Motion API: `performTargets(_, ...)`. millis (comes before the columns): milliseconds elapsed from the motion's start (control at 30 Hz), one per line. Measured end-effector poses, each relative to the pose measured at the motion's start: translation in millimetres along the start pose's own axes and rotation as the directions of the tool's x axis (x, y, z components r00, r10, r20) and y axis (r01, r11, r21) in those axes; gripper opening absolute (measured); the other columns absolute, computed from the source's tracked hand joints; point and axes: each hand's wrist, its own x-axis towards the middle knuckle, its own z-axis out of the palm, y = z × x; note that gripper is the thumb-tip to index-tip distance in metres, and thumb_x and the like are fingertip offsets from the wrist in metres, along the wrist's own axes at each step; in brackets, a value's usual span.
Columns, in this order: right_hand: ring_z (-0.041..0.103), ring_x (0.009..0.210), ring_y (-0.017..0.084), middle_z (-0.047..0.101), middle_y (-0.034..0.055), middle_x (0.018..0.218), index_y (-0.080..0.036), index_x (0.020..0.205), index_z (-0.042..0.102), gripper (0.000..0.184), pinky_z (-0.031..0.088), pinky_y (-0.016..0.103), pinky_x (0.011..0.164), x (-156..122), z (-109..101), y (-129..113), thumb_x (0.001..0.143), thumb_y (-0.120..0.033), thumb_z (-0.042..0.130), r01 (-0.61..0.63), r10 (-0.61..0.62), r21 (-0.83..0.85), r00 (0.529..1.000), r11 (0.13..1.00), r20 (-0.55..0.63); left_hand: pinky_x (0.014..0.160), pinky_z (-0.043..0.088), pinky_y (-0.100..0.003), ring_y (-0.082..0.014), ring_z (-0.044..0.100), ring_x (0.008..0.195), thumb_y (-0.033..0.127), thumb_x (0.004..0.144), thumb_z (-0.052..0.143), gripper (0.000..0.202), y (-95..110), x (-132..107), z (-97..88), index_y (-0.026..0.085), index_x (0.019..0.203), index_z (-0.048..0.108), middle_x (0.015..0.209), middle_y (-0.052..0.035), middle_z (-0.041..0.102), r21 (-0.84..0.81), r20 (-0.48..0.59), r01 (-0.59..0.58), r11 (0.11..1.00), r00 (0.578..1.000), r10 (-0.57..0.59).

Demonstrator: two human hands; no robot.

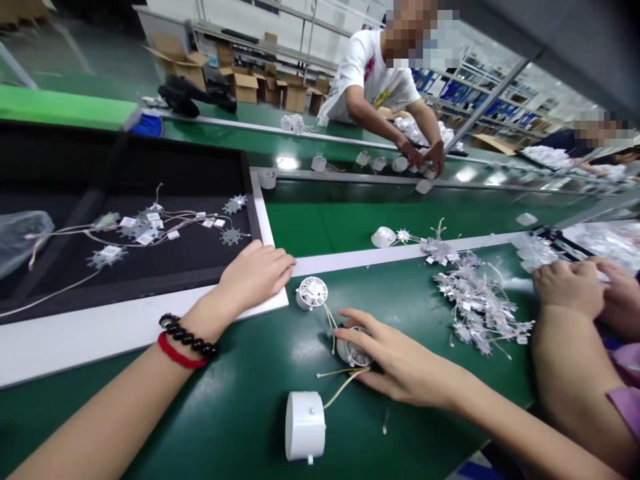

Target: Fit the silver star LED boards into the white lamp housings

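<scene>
My left hand (255, 273) rests on the corner of a white-framed black tray (150, 320), fingers curled loosely together, holding nothing that I can see. A red string and a black bead bracelet circle that wrist. My right hand (395, 360) lies over a small round white housing (350, 352) on the green bench, fingers wrapped round it. Thin yellow and white wires run from that housing. A second open round housing (311, 292) sits just behind it. A white cylindrical cap (305, 425) lies on its side close to me.
Gear-shaped LED modules on wires (150, 227) lie in the black tray. A tangled pile of such modules (475, 300) sits at right, beside a neighbour's hands (575, 287). Across the conveyor (350, 220) a person in a white shirt (375, 73) handles parts. Cardboard boxes stand behind.
</scene>
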Motion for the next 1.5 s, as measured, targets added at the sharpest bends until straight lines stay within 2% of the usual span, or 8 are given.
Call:
performTargets(367,0.059,0.124,0.032,0.055,0.0159,0.142,-0.019,0.146,0.047,0.074,0.051,0.049,0.1,-14,-31,30,0.089,-0.065,0.061,-0.324,0.322,0.074,0.946,0.943,0.043,0.076,0.032,-0.037,-0.0231,0.066,0.086,0.023,0.1,0.043,0.029,1,-3,-0.1,0.015,0.101,0.071,0.093,-0.0068,0.075,0.025,-0.034,-0.041,0.999,0.999,0.042)
performTargets(533,0.062,0.119,0.03,0.061,0.0147,0.136,-0.016,0.138,0.055,0.058,0.052,0.046,0.1,8,-38,42,0.095,-0.056,0.056,-0.388,0.396,0.119,0.917,0.914,-0.042,0.076,0.031,-0.037,-0.0213,0.065,0.08,0.026,0.101,0.044,0.029,5,-4,2.8,0.017,0.097,0.072,0.086,-0.0039,0.074,0.022,-0.056,-0.094,0.995,0.994,0.095)
performTargets(700,0.049,0.137,0.03,0.042,0.018,0.154,-0.016,0.149,0.043,0.056,0.041,0.047,0.113,49,-43,40,0.097,-0.033,0.054,-0.281,0.285,0.055,0.954,0.958,-0.09,0.074,0.031,-0.038,-0.0217,0.063,0.076,0.023,0.098,0.049,0.024,3,-4,10.3,0.016,0.093,0.072,0.081,-0.0024,0.073,0.039,-0.105,-0.082,0.996,0.991,0.086)
performTargets(833,0.026,0.15,0.041,0.014,0.0197,0.167,-0.025,0.158,0.03,0.088,0.042,0.056,0.11,80,-40,15,0.085,-0.049,0.072,-0.085,0.086,-0.06,0.996,0.995,0.018,0.076,0.034,-0.037,-0.0215,0.062,0.076,0.023,0.097,0.053,0.019,3,-4,10.7,0.017,0.092,0.071,0.08,-0.0014,0.071,0.055,-0.122,-0.094,0.994,0.987,0.1)
performTargets(1033,0.061,0.116,0.035,0.06,0.0173,0.131,-0.02,0.146,0.047,0.064,0.055,0.051,0.091,102,-40,-4,0.09,-0.04,0.071,-0.062,0.069,-0.205,0.997,0.977,0.031,0.076,0.038,-0.036,-0.0209,0.063,0.075,0.014,0.092,0.057,0.012,2,-5,11.4,0.016,0.092,0.069,0.078,-0.0006,0.07,0.088,-0.17,-0.087,0.992,0.98,0.101)
performTargets(1200,0.064,0.107,0.036,0.06,0.0179,0.125,-0.021,0.143,0.05,0.06,0.057,0.044,0.075,99,-40,-1,0.09,-0.039,0.071,-0.096,0.106,-0.221,0.994,0.97,0.033,0.079,0.044,-0.035,-0.0196,0.064,0.077,0.015,0.09,0.061,0.01,1,-6,14.2,0.016,0.096,0.069,0.08,0.0008,0.07,0.116,-0.164,-0.075,0.99,0.982,0.094)
performTargets(1333,0.066,0.102,0.031,0.066,0.0145,0.118,-0.021,0.143,0.05,0.063,0.054,0.043,0.085,95,-47,9,0.088,-0.035,0.074,-0.109,0.117,-0.149,0.992,0.983,0.046,0.082,0.043,-0.037,-0.0205,0.064,0.08,0.017,0.092,0.06,0.011,2,-5,13.1,0.016,0.099,0.069,0.082,-0.0005,0.07,0.108,-0.112,-0.06,0.992,0.991,0.072)
performTargets(1500,0.066,0.1,0.028,0.067,0.0093,0.12,-0.021,0.14,0.052,0.064,0.053,0.04,0.088,89,-100,33,0.085,-0.046,0.074,-0.092,0.085,-0.03,0.979,0.995,-0.183,0.078,0.036,-0.038,-0.0233,0.064,0.079,0.017,0.092,0.057,0.015,3,-2,13.5,0.015,0.095,0.072,0.081,-0.005,0.072,0.045,-0.064,-0.048,0.998,0.997,0.05)
